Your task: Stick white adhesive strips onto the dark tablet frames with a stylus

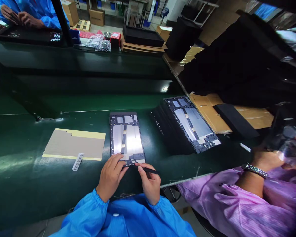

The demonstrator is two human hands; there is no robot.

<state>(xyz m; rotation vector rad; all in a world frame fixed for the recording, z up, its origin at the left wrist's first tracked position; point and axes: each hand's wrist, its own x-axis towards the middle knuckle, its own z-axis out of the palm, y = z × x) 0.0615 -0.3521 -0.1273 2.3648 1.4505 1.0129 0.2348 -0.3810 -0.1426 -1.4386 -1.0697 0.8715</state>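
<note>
An opened tablet point(133, 141) lies on the green bench in front of me, its inner side up, showing silver panels, a dark ribbon cable and small boards. My left hand point(110, 176) holds the tablet's lower left end, fingertips on its surface and thumb by the bottom edge. In my right hand point(151, 184) is a slim black tool point(151, 170), pinched between thumb and fingers. Its tip is at the tablet's bottom edge, too small to make out. Left of the tablet lies a beige sheet point(79, 143) with yellow borders, overlapped by a small white label strip point(78, 162).
A fanned stack of similar tablets point(192, 123) sits to the right, beside flattened cardboard point(209, 108) and a black block point(235, 121). At right, a co-worker's hands point(268, 159) hold a shiny item. A dark post point(17, 89) stands at left; another person works across the bench.
</note>
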